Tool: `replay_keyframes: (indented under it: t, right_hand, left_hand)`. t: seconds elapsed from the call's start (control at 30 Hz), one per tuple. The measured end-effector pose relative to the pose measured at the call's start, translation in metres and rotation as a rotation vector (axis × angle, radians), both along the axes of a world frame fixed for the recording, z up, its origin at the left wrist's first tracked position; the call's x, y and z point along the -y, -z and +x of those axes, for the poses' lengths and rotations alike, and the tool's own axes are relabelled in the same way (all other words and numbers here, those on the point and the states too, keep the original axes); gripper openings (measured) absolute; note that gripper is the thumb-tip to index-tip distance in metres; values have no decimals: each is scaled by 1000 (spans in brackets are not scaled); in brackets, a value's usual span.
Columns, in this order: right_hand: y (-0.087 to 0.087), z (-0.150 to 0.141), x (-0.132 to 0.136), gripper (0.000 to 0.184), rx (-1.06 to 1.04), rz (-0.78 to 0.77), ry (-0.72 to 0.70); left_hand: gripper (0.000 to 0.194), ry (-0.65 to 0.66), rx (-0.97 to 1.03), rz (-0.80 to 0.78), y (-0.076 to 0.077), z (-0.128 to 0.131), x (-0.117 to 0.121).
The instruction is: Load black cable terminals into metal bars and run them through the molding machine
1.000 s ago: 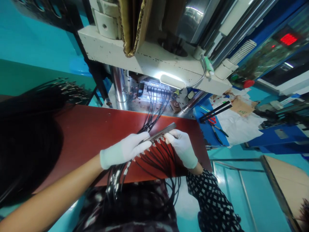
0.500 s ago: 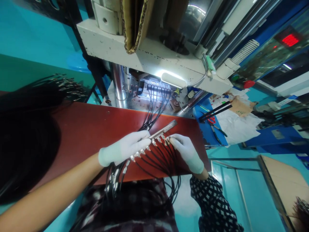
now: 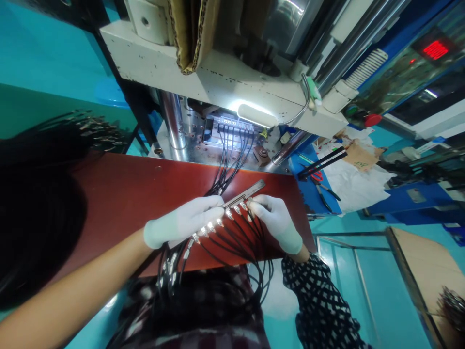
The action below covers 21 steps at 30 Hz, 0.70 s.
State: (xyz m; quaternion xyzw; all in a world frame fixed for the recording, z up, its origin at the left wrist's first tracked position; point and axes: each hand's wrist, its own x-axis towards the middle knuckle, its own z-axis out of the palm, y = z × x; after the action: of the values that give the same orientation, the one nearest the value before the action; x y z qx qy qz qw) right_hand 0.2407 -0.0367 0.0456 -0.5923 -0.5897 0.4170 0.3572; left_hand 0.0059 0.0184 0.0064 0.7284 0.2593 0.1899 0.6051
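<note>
the relation that counts is the slant of the metal bar (image 3: 256, 188) against the two gloved hands: its long axis runs from low on the person's left, close to the body, up and away toward the right, so its far tip points toward the right side of the press base (image 3: 199, 155). the left hand (image 3: 187, 220) lies nearly along that axis and holds the bar about its middle, thumb on one side and fingers on the other, with the lower end showing beneath the glove. the right hand (image 3: 276, 220) comes in across the axis from the right and is the nearer one to the free upper tip, which sticks out past its fingers. its thumb and fingertips are drawn narrow at the upper end of the row of metal connectors (image 3: 220, 222); whether they pinch the last one or only press on it, i cannot tell. the connectors sit along the bar's body-side edge, and their black cables (image 3: 238, 232) fall away toward the person's lap. the bar is above the red-brown table (image 3: 145, 194), in front of the press, where a second set of cables (image 3: 236, 162) runs out of the lit mould (image 3: 227, 140).
</note>
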Motion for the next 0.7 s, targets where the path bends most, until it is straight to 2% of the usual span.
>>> replay_keyframes:
  t: [0.2,0.33,0.53,0.7]
  right_hand:
    - [-6,-2,-2,33,96,-4,-40]
    - [-5,-2,-5,32,105,14,-53]
    - [0,9,-3,38,-36,-39,-49]
    - [8,8,6,17,28,-3,62]
  left_hand:
    - [35,54,-82,67,-3,-3,0]
    - [34,14,-110,150,-4,-2,2]
    - [35,-3,-83,62,0,0,2]
    - [36,-28,-71,43,-2,1,2]
